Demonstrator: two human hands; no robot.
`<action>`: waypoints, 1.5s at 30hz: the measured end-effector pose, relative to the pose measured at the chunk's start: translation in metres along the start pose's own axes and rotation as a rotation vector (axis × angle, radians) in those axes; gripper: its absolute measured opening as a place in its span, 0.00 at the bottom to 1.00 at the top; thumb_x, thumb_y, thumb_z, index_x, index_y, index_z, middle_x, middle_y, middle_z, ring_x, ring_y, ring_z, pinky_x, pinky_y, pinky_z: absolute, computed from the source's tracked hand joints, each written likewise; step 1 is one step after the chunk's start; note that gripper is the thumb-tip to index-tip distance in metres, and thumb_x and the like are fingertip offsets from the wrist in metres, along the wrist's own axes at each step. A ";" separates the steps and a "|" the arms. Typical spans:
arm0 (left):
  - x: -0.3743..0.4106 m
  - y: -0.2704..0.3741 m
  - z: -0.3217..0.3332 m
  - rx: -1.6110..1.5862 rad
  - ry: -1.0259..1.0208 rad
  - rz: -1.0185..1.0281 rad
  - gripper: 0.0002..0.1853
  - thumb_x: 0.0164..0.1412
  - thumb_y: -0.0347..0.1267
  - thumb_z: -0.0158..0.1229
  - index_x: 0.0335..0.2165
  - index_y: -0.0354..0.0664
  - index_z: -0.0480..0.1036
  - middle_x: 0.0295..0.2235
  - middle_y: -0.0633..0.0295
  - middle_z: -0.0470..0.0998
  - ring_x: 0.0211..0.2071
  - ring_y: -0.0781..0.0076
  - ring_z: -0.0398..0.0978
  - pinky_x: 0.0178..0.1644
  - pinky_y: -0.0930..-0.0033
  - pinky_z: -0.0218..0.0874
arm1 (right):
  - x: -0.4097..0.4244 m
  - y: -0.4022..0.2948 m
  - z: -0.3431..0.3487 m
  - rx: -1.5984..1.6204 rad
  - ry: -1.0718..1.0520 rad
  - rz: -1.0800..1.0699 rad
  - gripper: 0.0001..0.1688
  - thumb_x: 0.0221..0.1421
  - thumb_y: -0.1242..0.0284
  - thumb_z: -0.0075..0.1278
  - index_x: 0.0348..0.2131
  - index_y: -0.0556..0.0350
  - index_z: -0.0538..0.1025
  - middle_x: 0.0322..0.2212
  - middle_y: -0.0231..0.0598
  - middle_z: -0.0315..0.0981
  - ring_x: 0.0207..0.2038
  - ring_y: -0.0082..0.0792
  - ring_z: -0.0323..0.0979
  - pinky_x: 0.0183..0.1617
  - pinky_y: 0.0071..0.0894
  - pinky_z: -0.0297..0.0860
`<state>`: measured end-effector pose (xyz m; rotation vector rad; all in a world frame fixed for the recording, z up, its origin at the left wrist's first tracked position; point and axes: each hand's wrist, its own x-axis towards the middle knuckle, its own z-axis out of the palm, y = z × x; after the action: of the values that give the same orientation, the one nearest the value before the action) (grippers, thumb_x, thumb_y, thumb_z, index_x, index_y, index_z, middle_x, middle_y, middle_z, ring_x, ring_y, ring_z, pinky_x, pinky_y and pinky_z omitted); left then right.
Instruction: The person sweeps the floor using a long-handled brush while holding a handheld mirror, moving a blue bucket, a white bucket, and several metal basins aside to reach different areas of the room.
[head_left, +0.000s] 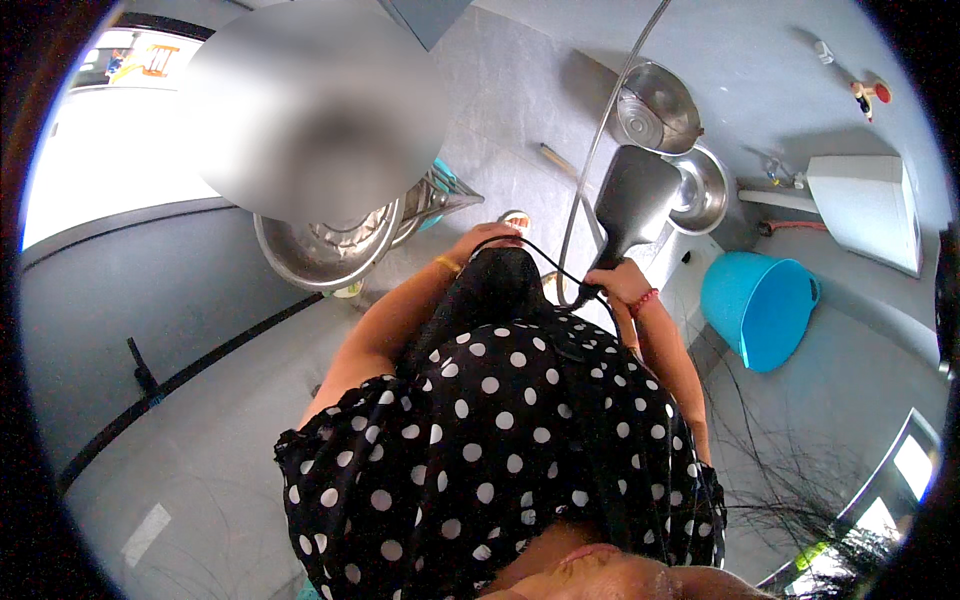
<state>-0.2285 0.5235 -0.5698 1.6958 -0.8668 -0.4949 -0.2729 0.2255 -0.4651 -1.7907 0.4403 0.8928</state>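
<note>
My right hand (624, 281) is closed around the narrow handle of what looks like a dark hand shower (637, 191), its broad head tilted away from me. A silver flexible hose (600, 135) curves down to the handle's lower end. My left hand (487, 238) rests by my knee, wearing a yellow band at the wrist. Across it runs a thin black cord (551, 262) that loops over to my right hand. Its fingers are partly hidden, so I cannot tell whether they grip the cord.
Two steel basins, one deep (660, 97) and one shallow (716, 187), stand beyond the shower head. To the right is a blue tub (780, 315). At left, a large steel bowl (270, 255) lies partly behind a blurred patch. A tap (866, 94) juts from the wall.
</note>
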 end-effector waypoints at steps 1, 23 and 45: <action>0.025 0.015 0.008 -0.483 0.053 -0.357 0.22 0.54 0.41 0.46 0.42 0.35 0.62 0.38 0.54 0.68 0.38 0.63 0.68 0.43 0.64 0.59 | 0.010 0.007 0.000 -0.158 -0.041 0.064 0.17 0.31 0.65 0.55 0.14 0.63 0.72 0.13 0.38 0.69 0.16 0.28 0.67 0.22 0.25 0.64; 0.081 0.069 -0.038 -0.622 0.384 -0.378 0.13 0.54 0.30 0.47 0.38 0.35 0.63 0.32 0.64 0.70 0.32 0.80 0.67 0.39 0.78 0.58 | 0.033 -0.014 -0.014 0.732 -0.361 0.246 0.07 0.48 0.75 0.40 0.22 0.55 0.59 0.13 0.30 0.57 0.12 0.20 0.56 0.12 0.19 0.53; 0.099 0.061 -0.022 -0.635 0.407 -0.575 0.10 0.56 0.31 0.44 0.34 0.35 0.65 0.29 0.62 0.71 0.31 0.77 0.68 0.36 0.76 0.59 | -0.129 0.252 -0.003 1.688 0.092 0.204 0.08 0.49 0.72 0.38 0.21 0.56 0.61 0.14 0.30 0.58 0.12 0.20 0.57 0.14 0.14 0.57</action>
<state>-0.1673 0.4556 -0.4945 1.3486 0.0986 -0.6861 -0.5231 0.1096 -0.5293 -0.2170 1.0226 0.2620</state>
